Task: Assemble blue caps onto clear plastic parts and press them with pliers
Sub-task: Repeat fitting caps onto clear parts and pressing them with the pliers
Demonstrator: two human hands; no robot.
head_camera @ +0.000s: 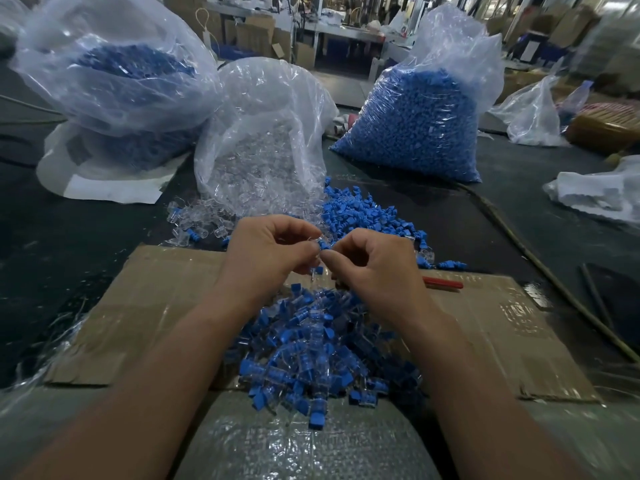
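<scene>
Two bare hands meet at the middle of my head-camera view, raised just above a flattened cardboard sheet [156,306]. The left hand [273,247] pinches a small clear plastic part [314,239] in its curled fingertips. The right hand [374,261] pinches a blue cap [323,244] and holds it against that part. I judge the cap is being seated by hand, with pressing to come after. Red-handled pliers [443,283] lie on the cardboard just right of the right hand, within easy reach and untouched. A heap of assembled pieces [311,344] sits on the cardboard beneath the wrists, probably so that finished work can simply drop there. Loose blue caps [363,209] and loose clear parts [197,216] spill just beyond the hands from an open bag of clear parts [266,140], which keeps supply close. A full bag of blue caps [415,123] stands farther back on the right. Bare cardboard to either side of the heap gives room to move, though its near edge is torn and the heap reaches that edge.
</scene>
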